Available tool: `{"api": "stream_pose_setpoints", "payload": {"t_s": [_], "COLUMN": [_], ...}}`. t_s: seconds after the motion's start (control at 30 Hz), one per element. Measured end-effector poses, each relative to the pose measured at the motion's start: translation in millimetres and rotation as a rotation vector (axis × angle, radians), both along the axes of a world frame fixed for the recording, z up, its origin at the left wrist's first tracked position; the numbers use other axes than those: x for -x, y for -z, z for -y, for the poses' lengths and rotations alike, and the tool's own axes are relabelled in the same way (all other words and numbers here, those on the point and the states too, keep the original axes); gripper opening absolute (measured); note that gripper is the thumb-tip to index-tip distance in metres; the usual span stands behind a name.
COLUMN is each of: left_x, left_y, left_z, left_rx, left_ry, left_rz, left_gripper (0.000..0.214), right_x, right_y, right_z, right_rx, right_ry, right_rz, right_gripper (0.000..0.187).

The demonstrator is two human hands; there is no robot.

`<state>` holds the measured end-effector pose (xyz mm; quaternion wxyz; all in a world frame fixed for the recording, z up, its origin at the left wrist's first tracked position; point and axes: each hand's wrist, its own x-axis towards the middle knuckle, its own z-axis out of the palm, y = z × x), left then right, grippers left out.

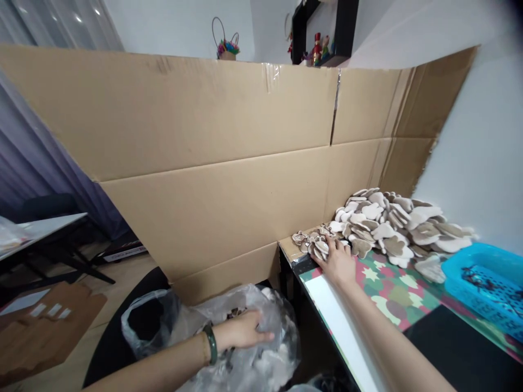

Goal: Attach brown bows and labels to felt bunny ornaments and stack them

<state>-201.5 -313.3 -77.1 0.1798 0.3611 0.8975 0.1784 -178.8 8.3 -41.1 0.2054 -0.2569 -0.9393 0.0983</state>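
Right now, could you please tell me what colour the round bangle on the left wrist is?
The bangle is dark green; it shows best in the head view.

The plastic bag (pixel 255 299) (contents (pixel 270 366) unclear) is cut off below.

Camo-print tbl (pixel 376 276) bore a big pile of beige/grey flat pcs (pixel 394 245) at the far side, smaller pcs (pixel 321 250) nr the L corner, blue basket (pixel 460 261) R, blk mat (pixel 453 340) and white strip (pixel 327 302) nearer. Blk rounded seat (pixel 108 340) held a see-thru bag (pixel 281 326). Flat brown cardbd (pixel 61 337) lay on the flr (pixel 131 267). White tbl (pixel 53 224), far L, had plastic (pixel 12 234) on it.
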Motion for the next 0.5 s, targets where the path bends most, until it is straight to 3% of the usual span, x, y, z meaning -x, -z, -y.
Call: {"api": "stream_pose_setpoints", "payload": {"t_s": [0.13,0.23,0.33,0.43,0.5], "left_x": [-25.5,-40.7,-40.0,-22.8,-7.1], "left_y": [-15.1,-21.2,-20.2,-20.6,-25.3], "left_z": [-45.1,-56.7,-37.2,4.8,36.3], "left_rx": [0.024,-0.016,-0.108,-0.318,-0.374], "left_ry": [0.062,0.149,0.161,0.18,0.182], "left_rz": [-0.278,-0.394,-0.326,-0.302,-0.292], "left_gripper": [0.032,0.036,0.034,0.035,0.033], "right_x": [-0.5,-1.4,-1.8,-1.6,-1.9], "right_y": [-0.8,-1.4,-2.1,-3.3,-4.2], "right_z": [0.3,1.0,1.3,1.1,1.0], "right_rx": [0.011,0.015,0.018,0.027,0.034], "right_ry": [0.007,0.006,0.006,-0.003,-0.006], "right_rz": [0.012,0.01,-0.008,-0.007,0.0], "right_gripper": [0.076,0.075,0.075,0.075,0.075]}}
